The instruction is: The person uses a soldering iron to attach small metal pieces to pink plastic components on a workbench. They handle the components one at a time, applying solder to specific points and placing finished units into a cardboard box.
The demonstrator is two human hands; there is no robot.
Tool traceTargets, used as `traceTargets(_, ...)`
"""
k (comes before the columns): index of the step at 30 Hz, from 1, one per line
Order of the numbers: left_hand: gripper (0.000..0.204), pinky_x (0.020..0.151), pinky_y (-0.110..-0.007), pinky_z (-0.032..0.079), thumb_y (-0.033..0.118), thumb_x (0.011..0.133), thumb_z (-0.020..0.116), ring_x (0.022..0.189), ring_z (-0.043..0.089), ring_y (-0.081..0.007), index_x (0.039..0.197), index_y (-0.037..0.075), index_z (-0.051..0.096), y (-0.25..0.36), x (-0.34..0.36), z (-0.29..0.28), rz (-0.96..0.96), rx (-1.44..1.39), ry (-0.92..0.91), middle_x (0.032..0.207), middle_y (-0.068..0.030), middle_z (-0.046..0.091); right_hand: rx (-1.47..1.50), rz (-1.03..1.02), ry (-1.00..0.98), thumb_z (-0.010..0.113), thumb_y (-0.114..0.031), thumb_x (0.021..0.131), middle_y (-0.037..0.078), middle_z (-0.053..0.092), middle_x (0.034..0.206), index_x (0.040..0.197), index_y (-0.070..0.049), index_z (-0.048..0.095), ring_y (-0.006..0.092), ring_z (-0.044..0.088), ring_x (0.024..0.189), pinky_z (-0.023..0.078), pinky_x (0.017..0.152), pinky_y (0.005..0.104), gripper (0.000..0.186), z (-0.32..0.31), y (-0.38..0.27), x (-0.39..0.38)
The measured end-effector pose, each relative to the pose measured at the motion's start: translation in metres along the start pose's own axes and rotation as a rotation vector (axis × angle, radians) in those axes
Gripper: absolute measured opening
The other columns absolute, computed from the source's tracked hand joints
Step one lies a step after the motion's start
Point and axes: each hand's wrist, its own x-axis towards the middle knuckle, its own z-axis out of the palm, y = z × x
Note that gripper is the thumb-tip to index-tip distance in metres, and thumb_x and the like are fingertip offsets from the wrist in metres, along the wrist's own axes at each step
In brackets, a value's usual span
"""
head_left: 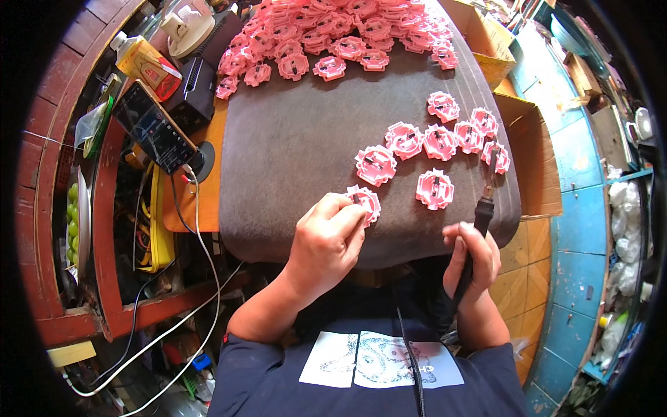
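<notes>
Left hand (326, 229): thumb and forefinger pinched on a pink plastic part (370, 200) at the near side of the dark mat (299, 153), the other fingers curled in
Right hand (476, 260): closed around the black handle of what looks like a soldering iron (482, 217), its metal shaft pointing away from the person
Loose pink parts (435, 190): eight more, spread on the mat beyond the hands, each with dark pieces at its centre
Heap (333, 24): many of the same kind, piled at the far end
Iron tip: overlies the rightmost loose part in this view, contact uncertain; if hot, a slip or too long a touch could soften or scar the plastic
Left fingertips: close beside the held part's face; a careless swing of the tip toward them could burn
Right table edge: several parts lie near it; a nudge from the iron could tip one into the open cardboard box (531, 149)
Black cord (410, 340): hangs before the shirt; from where I stand I cannot tell whether it feeds the iron, but if so, a snag could tug the tip astray
Dark T-shirt (271, 382): pale printed panel with a little lettering, left uncopied
Bottle (149, 66): white-capped, yellow and red, its label too small to make out
Smartphone (154, 126): lit screen, script too fine to read
</notes>
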Motion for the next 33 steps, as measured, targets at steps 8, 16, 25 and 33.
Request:
traceTargets(8, 0.016, 0.064, -0.033, 0.056, -0.006, 0.087, 0.076, 0.072, 0.070, -0.0237, 0.101, 0.000, 0.074, -0.003, -0.002, 0.003, 0.001, -0.013, 0.003, 0.099, -0.0136, 0.068, -0.278, 0.091, -0.115, 0.089, -0.013, 0.080, 0.023, 0.067, 0.125, 0.138, -0.006, 0.051, 0.0445, 0.065, 0.101, 0.052, 0.088, 0.0526, 0.070, 0.014, 0.006, 0.032)
traceTargets(16, 0.017, 0.063, -0.032, 0.055, -0.008, 0.086, 0.076, 0.070, 0.068, -0.0217, 0.101, 0.000, 0.074, -0.004, -0.002, 0.003, 0.008, -0.019, 0.002, 0.099, -0.0128, 0.068, -0.273, 0.101, -0.103, 0.083, -0.005, 0.078, 0.021, 0.068, 0.116, 0.135, -0.005, 0.052, 0.0431, 0.062, 0.096, 0.049, 0.085, 0.0530, 0.064, 0.023, 0.012, 0.035)
traceTargets(25, 0.016, 0.063, -0.032, 0.054, -0.008, 0.086, 0.076, 0.069, 0.067, -0.0207, 0.100, -0.001, 0.073, -0.004, -0.003, 0.003, 0.003, -0.021, 0.005, 0.099, -0.0125, 0.068, -0.324, 0.138, 0.057, 0.081, -0.003, 0.083, 0.026, 0.063, 0.135, 0.140, -0.005, 0.049, 0.0430, 0.060, 0.116, 0.047, 0.102, 0.0519, 0.065, 0.009, 0.024, 0.019)
traceTargets(33, 0.021, 0.072, -0.038, 0.058, -0.008, 0.083, 0.077, 0.082, 0.071, -0.0306, 0.102, 0.001, 0.073, 0.001, -0.005, 0.014, 0.094, 0.003, 0.009, 0.099, -0.0150, 0.069, -0.139, 0.081, 0.101, 0.074, -0.002, 0.088, 0.029, 0.060, 0.137, 0.142, -0.007, 0.043, 0.0423, 0.061, 0.119, 0.046, 0.105, 0.0525, 0.062, -0.007, 0.030, -0.027)
